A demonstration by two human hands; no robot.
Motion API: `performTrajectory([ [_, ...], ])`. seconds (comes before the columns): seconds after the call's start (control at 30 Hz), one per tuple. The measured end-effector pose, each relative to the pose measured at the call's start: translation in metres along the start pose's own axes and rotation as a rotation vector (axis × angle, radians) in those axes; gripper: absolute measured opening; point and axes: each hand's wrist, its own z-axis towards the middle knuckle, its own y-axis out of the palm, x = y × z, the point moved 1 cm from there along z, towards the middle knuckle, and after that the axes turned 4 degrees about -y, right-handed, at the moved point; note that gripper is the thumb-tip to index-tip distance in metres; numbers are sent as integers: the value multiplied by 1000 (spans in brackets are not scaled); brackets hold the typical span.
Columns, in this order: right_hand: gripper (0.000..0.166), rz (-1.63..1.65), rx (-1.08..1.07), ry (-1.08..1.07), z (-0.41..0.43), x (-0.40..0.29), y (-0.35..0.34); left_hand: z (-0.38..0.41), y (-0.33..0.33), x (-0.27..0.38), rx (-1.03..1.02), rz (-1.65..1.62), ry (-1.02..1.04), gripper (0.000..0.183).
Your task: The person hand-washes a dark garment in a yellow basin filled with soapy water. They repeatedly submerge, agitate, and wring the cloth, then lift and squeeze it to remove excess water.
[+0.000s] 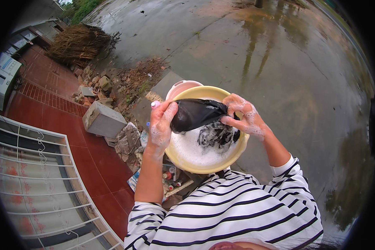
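Stretched between my two hands is a wet black cloth (193,114), held above a yellow plastic basin (244,147). My left hand (162,122), speckled with foam, grips its left end, which is spread wide. Pinched and bunched at the other end, the fabric sits between the fingers of my soapy right hand (245,115). White suds (187,150) fill much of the basin. More black fabric (218,136) lies in the foam under my right hand, streaked with bubbles; whether it joins the held piece I cannot tell.
A pink basin (184,86) stands behind the yellow one. Near my left hand is a white-capped pink bottle (155,104). Bottles (170,179), a concrete block (103,119) and rubble (97,86) lie to the left, beside a barred window (43,178). Wet concrete ground (284,78) spreads right.
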Motion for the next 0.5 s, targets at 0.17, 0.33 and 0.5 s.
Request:
performTrajectory([
  [0.17, 34, 280, -84, 14, 4, -10, -10, 12, 29, 39, -182, 449, 42, 17],
  [0.33, 56, 383, -108, 169, 15, -3, 32, 23, 27, -8, -277, 871, 439, 22],
  [0.5, 27, 192, -19, 218, 14, 1, 42, 17, -9, -67, -212, 439, -166, 24],
])
